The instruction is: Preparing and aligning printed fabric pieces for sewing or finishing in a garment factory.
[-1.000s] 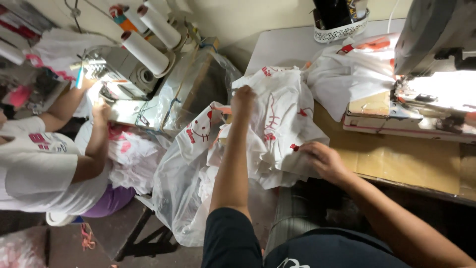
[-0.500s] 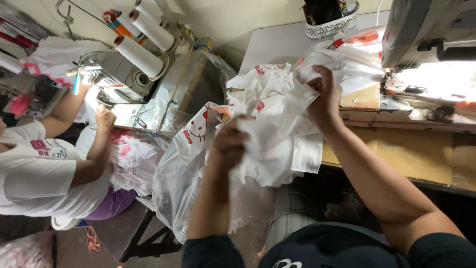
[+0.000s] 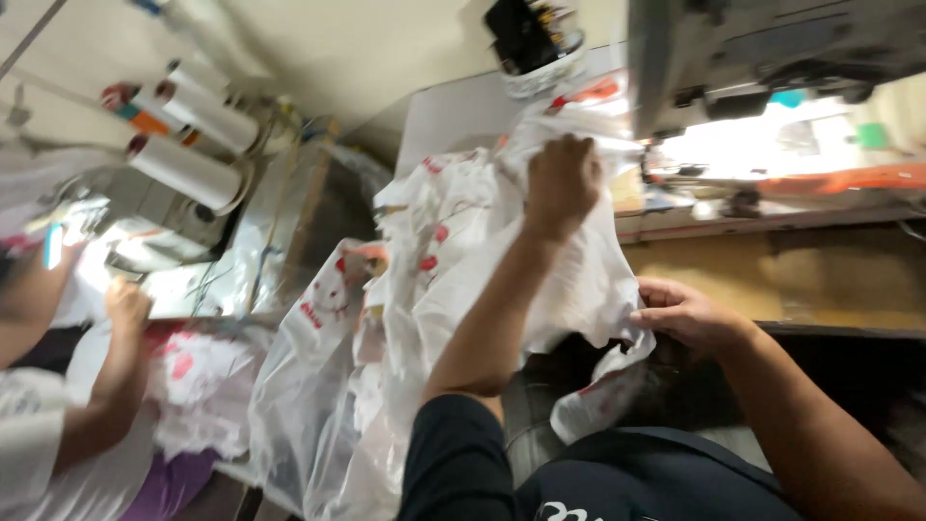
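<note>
A white cloth with small red prints [image 3: 453,251] lies bunched over the table edge and my lap. My left hand [image 3: 564,183] is shut on its upper part, close to the grey sewing machine [image 3: 772,48]. Lower down, my right hand [image 3: 685,314] pinches the cloth's bottom edge beside the wooden table front [image 3: 820,270]. The lit needle area of the machine [image 3: 752,145] sits just right of my left hand.
A clear plastic bag [image 3: 309,405] with more printed cloth hangs at the lower left. Large white thread cones [image 3: 188,169] stand on a neighbouring machine, where another person's arm [image 3: 116,367] rests. A white cup of tools [image 3: 540,48] stands at the back.
My left hand has risen from the middle of the cloth to grip it near the machine. My right hand has dropped from the top to the cloth's lower edge.
</note>
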